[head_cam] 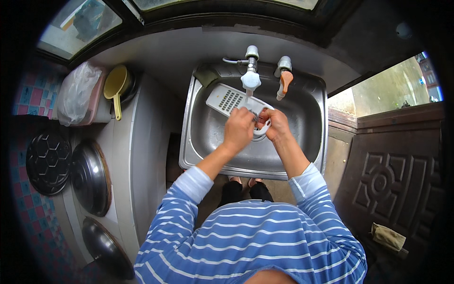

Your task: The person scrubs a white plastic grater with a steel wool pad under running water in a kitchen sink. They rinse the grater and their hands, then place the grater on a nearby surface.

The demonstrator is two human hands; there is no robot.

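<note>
A white grater (231, 99) with rows of holes is tilted over the stainless steel sink (220, 136), below the tap with a white knob (250, 81). My right hand (276, 123) grips the grater by its handle end, where slots show. Against the grater's face, my left hand (240, 128) has its fingers curled around a small grey piece (254, 115) that looks like a steel wool scrubber, mostly hidden by the fingers. A thin stream of water seems to fall from the spout onto the grater.
A second tap with an orange lever (286, 78) is at the right. On the sink's back left corner lies a dark green cloth or pad (206, 76). Along the left counter are a yellow dipper (116, 83), a bagged pink container (79, 94) and pot lids (90, 177).
</note>
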